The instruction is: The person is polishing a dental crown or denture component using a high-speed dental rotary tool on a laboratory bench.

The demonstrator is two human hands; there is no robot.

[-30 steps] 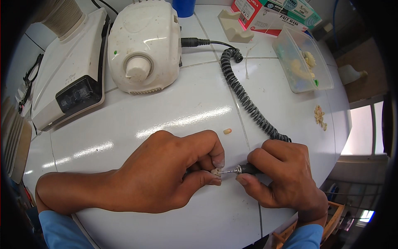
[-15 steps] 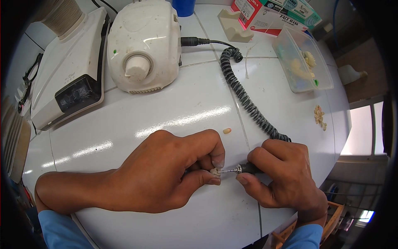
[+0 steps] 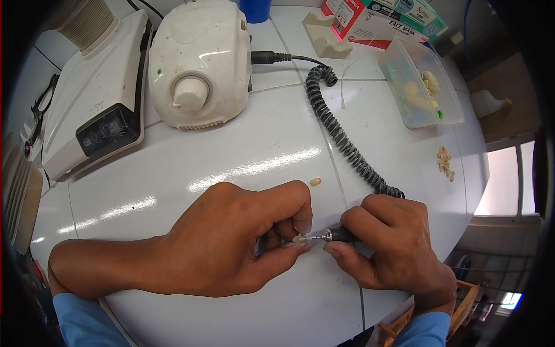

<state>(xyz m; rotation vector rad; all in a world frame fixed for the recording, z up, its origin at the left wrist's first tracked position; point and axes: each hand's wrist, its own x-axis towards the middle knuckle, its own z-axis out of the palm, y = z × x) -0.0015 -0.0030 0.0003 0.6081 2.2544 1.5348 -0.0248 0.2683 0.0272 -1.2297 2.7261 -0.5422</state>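
My left hand (image 3: 231, 243) pinches a small pale tooth-like piece (image 3: 298, 237) between thumb and curled fingers, low in the middle of the view. My right hand (image 3: 384, 240) grips a black rotary handpiece (image 3: 337, 235), whose thin metal bit points left and meets the piece. A grey-black coiled cord (image 3: 347, 141) runs from behind my right hand up to the plug of a white control box (image 3: 222, 75) with a round knob. A single small cream-pink piece (image 3: 315, 181) lies on the white tiled bench (image 3: 260, 139) above my hands.
A white machine (image 3: 69, 121) with a dark panel stands at left. A blue cup (image 3: 254, 8), beige block (image 3: 326, 40) and red-white box (image 3: 364, 26) stand at the back. A clear tub (image 3: 404, 87) with pale moulds and a pile of small cream pieces (image 3: 444, 163) are near the right edge.
My left thumb has straightened slightly, and its tip has moved a little up and right. My right hand and the handpiece have shifted slightly left.
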